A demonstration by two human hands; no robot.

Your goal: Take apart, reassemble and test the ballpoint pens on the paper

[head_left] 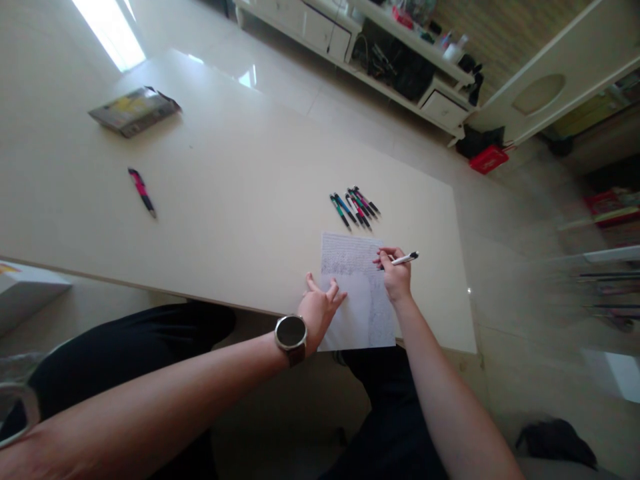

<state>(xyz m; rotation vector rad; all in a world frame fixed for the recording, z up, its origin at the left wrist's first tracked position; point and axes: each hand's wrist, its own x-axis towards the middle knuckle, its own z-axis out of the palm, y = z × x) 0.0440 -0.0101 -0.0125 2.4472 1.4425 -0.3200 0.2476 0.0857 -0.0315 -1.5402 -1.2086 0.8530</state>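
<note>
A sheet of paper [350, 313] lies at the near edge of the table, its upper part and right side covered with dense pen marks. My left hand [323, 303] rests on the sheet's left side with the fingers spread; a round watch is on that wrist. In my right hand [397, 273] is a white pen [411, 257] with a black end, held over the sheet's upper right. The pen's tip is partly hidden by the fingers. Just beyond the paper lies a group of several coloured pens [356, 208].
The pale table [240, 187] spans the view. On its left lie a pink and black pen [142, 192] and a grey and yellow box [134, 111]. Past the far edge stands a white cabinet [320, 30]. A red box [489, 160] is on the floor.
</note>
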